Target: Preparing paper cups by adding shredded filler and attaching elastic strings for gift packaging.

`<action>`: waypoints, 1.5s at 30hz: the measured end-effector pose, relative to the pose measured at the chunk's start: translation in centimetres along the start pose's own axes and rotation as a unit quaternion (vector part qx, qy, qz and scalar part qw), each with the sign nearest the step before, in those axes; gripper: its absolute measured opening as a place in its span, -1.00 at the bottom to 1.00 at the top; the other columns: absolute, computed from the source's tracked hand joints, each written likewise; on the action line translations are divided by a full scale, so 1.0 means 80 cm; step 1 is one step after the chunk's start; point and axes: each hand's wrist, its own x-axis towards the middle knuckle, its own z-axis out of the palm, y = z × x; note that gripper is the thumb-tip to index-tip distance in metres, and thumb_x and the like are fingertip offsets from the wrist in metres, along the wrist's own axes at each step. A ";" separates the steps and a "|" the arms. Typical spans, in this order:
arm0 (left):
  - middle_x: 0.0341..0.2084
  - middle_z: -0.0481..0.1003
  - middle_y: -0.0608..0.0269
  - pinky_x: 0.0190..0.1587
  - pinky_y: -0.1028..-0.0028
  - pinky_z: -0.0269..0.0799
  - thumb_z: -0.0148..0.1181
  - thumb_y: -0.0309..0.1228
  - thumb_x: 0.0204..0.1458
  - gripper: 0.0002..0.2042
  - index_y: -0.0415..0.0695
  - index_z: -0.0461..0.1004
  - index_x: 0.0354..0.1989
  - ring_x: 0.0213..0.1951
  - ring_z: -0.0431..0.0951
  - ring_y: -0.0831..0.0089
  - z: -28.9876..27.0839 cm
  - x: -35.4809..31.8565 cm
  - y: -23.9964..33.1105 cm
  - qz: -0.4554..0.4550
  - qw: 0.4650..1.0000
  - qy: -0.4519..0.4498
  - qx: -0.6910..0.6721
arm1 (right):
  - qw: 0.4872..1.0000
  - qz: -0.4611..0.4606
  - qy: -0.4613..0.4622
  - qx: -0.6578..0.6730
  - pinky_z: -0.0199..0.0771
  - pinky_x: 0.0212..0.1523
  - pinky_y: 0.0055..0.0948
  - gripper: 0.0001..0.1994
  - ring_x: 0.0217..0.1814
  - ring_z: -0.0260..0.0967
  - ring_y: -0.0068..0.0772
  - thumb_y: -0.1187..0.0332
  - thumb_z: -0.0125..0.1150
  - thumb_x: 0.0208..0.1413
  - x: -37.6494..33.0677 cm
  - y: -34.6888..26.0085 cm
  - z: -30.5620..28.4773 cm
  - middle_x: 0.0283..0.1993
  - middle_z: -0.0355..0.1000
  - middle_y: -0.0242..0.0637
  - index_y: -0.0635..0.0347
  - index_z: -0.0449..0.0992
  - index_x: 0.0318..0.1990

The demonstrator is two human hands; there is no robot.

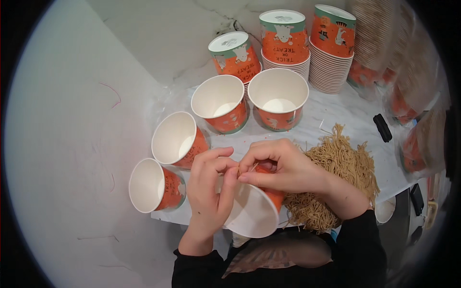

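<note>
Over the near part of the table, my left hand [211, 185] and my right hand [283, 165] meet with their fingertips pinched together. Between them shows a bit of thin tan cord [255, 166], its ends mostly hidden by the fingers. Below the hands an orange paper bucket [257, 211] lies tilted, its white mouth turned toward me. Under my right wrist a heap of tan cords [338, 163] spreads over the tabletop.
Several open orange-and-green buckets curve round the left and back, among them one bucket [175, 189] at the front left. Upside-down bucket stacks [331, 67] stand at the back. Bagged buckets [418, 96] crowd the right, near a black object [382, 127]. A wall [96, 120] borders the left.
</note>
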 end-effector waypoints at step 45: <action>-0.35 0.61 0.16 -0.24 0.56 0.53 0.20 -0.51 0.09 -0.82 -0.30 0.55 -0.15 -0.34 0.61 0.50 0.062 -0.041 -0.111 -0.358 0.611 -0.143 -0.692 | 0.945 -0.171 -0.035 -0.278 0.41 0.02 -0.31 -0.67 0.02 0.34 -0.25 0.57 0.32 -0.04 0.027 0.042 -0.033 0.00 0.44 -0.36 0.03 0.66 -0.08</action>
